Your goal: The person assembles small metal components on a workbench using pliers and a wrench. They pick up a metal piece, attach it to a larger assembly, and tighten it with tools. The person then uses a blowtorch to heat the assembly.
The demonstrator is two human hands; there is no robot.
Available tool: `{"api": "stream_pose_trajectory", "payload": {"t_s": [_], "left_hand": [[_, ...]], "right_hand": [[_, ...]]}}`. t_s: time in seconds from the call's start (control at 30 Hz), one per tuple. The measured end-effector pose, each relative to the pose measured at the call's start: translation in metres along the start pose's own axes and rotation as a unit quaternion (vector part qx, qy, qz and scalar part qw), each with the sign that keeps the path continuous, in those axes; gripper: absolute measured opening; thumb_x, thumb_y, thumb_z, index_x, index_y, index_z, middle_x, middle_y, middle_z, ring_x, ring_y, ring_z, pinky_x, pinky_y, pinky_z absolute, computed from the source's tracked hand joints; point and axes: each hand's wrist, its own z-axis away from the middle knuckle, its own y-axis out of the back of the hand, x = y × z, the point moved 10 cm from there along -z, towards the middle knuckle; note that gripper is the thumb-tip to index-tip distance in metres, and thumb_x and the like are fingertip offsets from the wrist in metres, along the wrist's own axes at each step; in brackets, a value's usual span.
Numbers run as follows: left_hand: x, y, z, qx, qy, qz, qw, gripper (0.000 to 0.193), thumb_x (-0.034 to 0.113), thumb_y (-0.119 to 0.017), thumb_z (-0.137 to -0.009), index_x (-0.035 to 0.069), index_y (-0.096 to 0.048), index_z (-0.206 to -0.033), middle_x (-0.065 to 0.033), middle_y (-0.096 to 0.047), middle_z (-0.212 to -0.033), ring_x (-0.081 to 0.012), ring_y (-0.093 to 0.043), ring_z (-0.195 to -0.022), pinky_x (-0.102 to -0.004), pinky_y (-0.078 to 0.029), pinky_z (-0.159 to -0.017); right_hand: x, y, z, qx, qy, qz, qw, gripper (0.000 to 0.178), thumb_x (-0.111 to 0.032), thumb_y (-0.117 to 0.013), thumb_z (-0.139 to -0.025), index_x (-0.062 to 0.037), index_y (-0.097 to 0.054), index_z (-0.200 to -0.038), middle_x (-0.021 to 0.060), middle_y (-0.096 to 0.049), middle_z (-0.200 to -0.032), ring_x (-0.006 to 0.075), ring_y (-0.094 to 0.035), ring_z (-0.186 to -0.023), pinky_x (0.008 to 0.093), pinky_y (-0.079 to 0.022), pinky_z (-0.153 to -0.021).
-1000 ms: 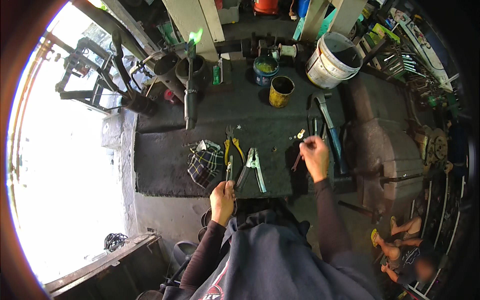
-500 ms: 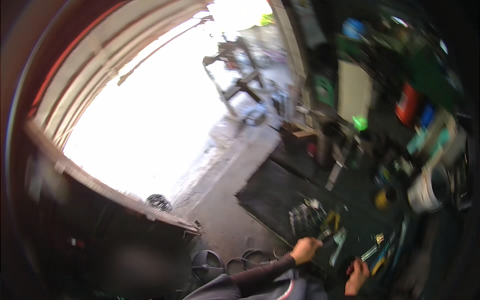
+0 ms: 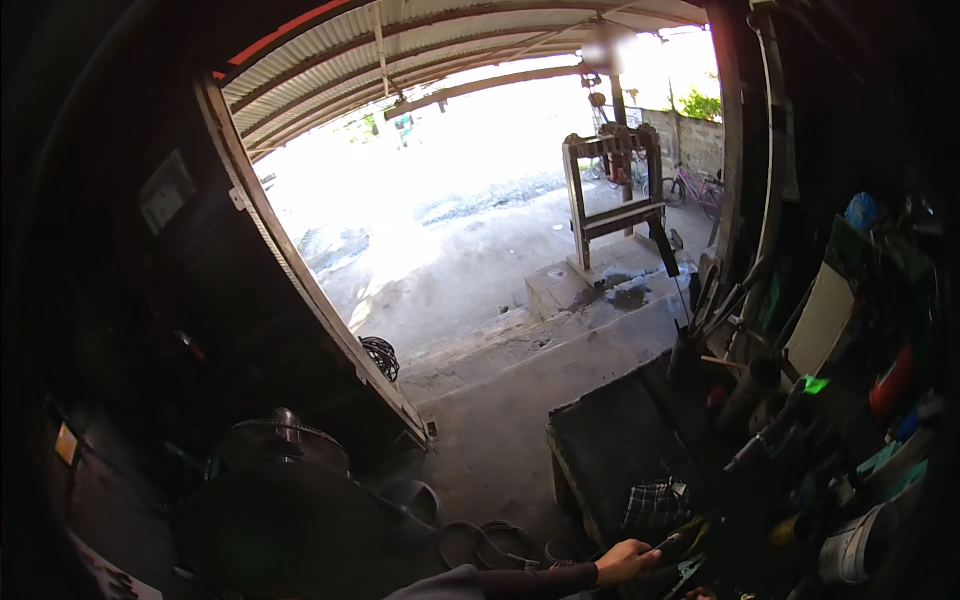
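Observation:
My left hand [image 3: 625, 563] reaches in from the lower edge to the dark workbench [image 3: 625, 430]. Its fingers are closed at the near end of a dark, slim thing that I cannot make out. Just beyond it lies a checked cloth [image 3: 655, 505]. A pale greenish metal tool [image 3: 688, 573] lies to the right of that hand. Only a sliver of my right hand [image 3: 700, 594] shows at the bottom edge, its fingers mostly cut off.
A white bucket [image 3: 850, 555] stands at the right. Rods fill a holder [image 3: 685, 355] at the bench's far corner. A fan [image 3: 285, 445] and looped belts [image 3: 480, 545] are at the lower left. Beyond the doorway stands a press frame [image 3: 615, 195].
The view has swung up and to the left, showing more of the yard. Both hands now sit lower in it, and my right hand has mostly dropped out at the bottom.

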Motion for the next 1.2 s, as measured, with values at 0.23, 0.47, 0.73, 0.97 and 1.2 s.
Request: {"api": "stream_pose_trajectory", "payload": {"t_s": [0.23,0.47,0.73,0.97,1.2], "left_hand": [[0.073,-0.017,0.027,-0.043,-0.077,0.042,0.995,0.045,0.038,-0.053,-0.109,-0.003,-0.069,-0.104,-0.0045,-0.067,-0.083,-0.0118,-0.061,-0.077,-0.0302,-0.051,-0.071],[0.121,-0.037,0.018,-0.091,-0.104,0.057,0.989,0.025,0.021,-0.056,-0.103,0.000,-0.069,-0.102,-0.0064,-0.069,-0.090,-0.0156,-0.065,-0.081,-0.0299,-0.053,-0.077],[0.126,-0.058,0.029,-0.107,-0.196,-0.079,0.972,0.039,0.021,-0.041,-0.112,-0.003,-0.060,-0.136,-0.0151,-0.071,-0.109,-0.0239,-0.065,-0.094,-0.0366,-0.053,-0.085],[0.133,-0.089,0.023,-0.191,-0.100,-0.034,0.976,0.042,0.033,-0.046,-0.111,-0.004,-0.067,-0.113,-0.0097,-0.066,-0.103,-0.0204,-0.062,-0.091,-0.0369,-0.052,-0.083],[0.135,-0.096,0.002,-0.189,-0.173,-0.065,0.964,0.043,0.032,-0.054,-0.106,-0.009,-0.065,-0.114,-0.0187,-0.067,-0.108,-0.0303,-0.065,-0.096,-0.0445,-0.054,-0.088]], "right_hand": [[0.013,-0.080,0.031,-0.171,0.048,0.223,0.959,0.022,-0.019,-0.070,-0.098,-0.0024,-0.068,-0.112,0.0009,-0.062,-0.093,0.0091,-0.057,-0.071,0.0237,-0.047,-0.060],[0.041,-0.060,0.025,-0.111,0.096,0.369,0.918,0.053,-0.034,-0.082,-0.091,0.0011,-0.065,-0.127,0.0066,-0.071,-0.097,0.0145,-0.066,-0.089,0.0311,-0.055,-0.079],[0.074,-0.062,0.020,-0.170,0.104,0.343,0.918,0.054,-0.054,-0.065,-0.098,-0.0001,-0.069,-0.101,0.0092,-0.070,-0.087,0.0190,-0.064,-0.085,0.0386,-0.049,-0.076],[0.077,-0.057,0.014,0.002,0.144,0.229,0.963,0.044,-0.041,-0.068,-0.097,0.0029,-0.070,-0.099,0.0126,-0.068,-0.081,0.0238,-0.064,-0.076,0.0409,-0.049,-0.068],[0.058,-0.034,0.012,0.081,0.085,0.192,0.974,0.048,-0.045,-0.066,-0.098,0.0010,-0.064,-0.084,0.0084,-0.059,-0.068,0.0216,-0.057,-0.061,0.0407,-0.045,-0.056]]}}
